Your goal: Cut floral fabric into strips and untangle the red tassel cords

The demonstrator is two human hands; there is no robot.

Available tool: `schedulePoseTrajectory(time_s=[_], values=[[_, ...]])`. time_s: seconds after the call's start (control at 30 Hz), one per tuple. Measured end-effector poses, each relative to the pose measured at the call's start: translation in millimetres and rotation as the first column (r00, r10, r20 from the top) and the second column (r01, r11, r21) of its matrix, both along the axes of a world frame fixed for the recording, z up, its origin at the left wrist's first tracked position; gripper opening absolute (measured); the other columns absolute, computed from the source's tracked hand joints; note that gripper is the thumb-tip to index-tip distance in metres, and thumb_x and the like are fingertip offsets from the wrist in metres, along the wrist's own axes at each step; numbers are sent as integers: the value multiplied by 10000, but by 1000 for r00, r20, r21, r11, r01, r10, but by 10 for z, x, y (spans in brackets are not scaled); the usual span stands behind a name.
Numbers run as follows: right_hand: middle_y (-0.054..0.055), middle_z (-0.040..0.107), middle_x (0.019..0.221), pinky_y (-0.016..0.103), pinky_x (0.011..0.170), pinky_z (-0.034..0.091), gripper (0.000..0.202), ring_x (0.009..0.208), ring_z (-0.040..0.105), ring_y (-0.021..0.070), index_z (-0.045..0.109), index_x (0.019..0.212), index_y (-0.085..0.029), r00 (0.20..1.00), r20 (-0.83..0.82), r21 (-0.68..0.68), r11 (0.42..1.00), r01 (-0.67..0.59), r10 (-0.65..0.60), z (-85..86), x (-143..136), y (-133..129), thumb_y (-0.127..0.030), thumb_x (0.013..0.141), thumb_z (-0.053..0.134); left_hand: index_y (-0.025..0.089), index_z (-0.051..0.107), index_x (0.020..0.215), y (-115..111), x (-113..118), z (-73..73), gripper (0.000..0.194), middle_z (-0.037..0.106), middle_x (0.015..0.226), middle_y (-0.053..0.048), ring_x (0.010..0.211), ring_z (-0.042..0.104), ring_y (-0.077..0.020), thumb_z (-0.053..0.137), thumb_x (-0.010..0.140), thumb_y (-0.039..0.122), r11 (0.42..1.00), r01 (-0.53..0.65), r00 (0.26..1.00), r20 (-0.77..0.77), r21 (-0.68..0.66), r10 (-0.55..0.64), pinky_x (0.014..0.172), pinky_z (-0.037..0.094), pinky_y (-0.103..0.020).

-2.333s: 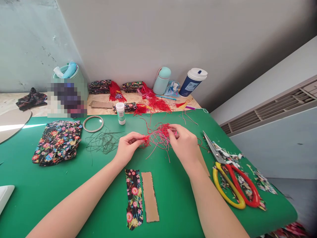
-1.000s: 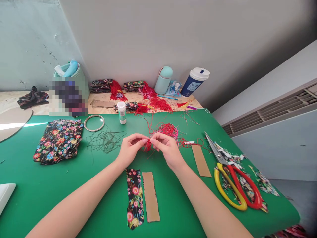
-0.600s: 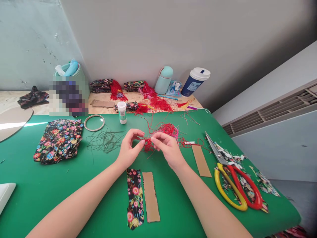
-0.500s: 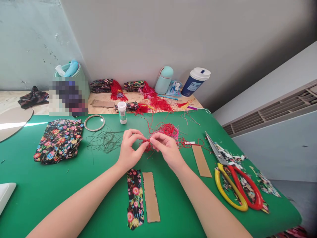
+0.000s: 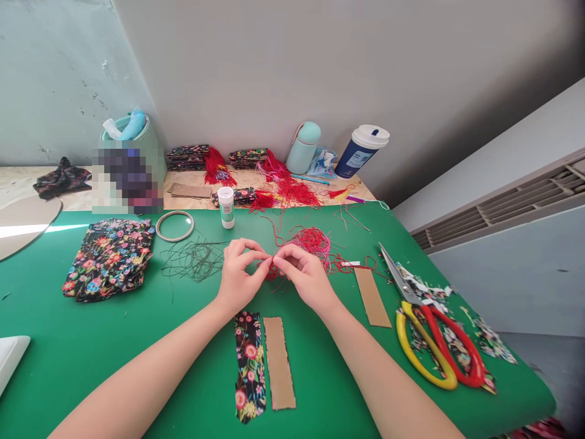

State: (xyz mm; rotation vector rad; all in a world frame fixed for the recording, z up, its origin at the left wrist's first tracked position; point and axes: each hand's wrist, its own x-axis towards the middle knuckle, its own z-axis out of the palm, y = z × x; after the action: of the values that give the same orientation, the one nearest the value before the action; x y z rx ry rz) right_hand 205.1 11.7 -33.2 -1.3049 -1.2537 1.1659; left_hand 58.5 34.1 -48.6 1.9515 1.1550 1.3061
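Both hands meet over the green mat, fingertips pinched on red cord (image 5: 272,272). My left hand (image 5: 242,274) is closed, thumb against fingers, gripping the cord from the left. Close beside it, my right hand (image 5: 303,274) pinches the same cord; the exact knot or loop is partly hidden by the fingers. Just behind lies a tangled heap of red and pink cord (image 5: 313,241). Nearer me, a strip of black floral fabric (image 5: 250,369) lies beside a brown cardboard strip (image 5: 280,364) with fabric showing at its edges.
Large scissors (image 5: 423,323) with yellow and red handles lie at the right among fabric scraps. Another cardboard strip (image 5: 372,297) is left of them. Thin dark wire (image 5: 196,261), a glue stick (image 5: 226,208), a ring (image 5: 175,226) and folded floral fabric (image 5: 109,259) sit left.
The fingertips have shifted slightly on the red cord, the right hand's fingers moving a little left. More of the red cord below the fingers shows. Everything else stays in place.
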Motion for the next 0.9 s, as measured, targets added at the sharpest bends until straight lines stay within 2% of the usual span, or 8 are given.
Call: schedulePoseTrajectory(time_s=[0.2,0.47,0.9], values=[[-14,501,719,264,602,395,183,637,471,124,550,708,-197,999,33,61,998,-5,3,-32,-6,-1,-351,779,619,199,621,725,-15,26,-9,65,599,827,-17,831,547,-186,624,777,161,999,-45,995,-89,27,47,797,365,-369],[-19,478,733,260,604,392,160,626,456,119,533,735,-203,999,22,95,995,-28,26,-7,-15,-21,-332,815,584,187,610,760,-5,34,-25,67,553,841,-25,846,558,-176,582,803,145,999,-9,999,52,-47,11,782,426,-326],[-18,473,732,258,596,383,190,627,451,121,520,755,-211,995,-51,101,991,-82,88,-10,-4,-33,-373,832,582,179,583,753,36,44,-61,68,525,842,-20,820,544,-147,582,797,126,998,-46,992,112,-48,51,772,455,-298]])
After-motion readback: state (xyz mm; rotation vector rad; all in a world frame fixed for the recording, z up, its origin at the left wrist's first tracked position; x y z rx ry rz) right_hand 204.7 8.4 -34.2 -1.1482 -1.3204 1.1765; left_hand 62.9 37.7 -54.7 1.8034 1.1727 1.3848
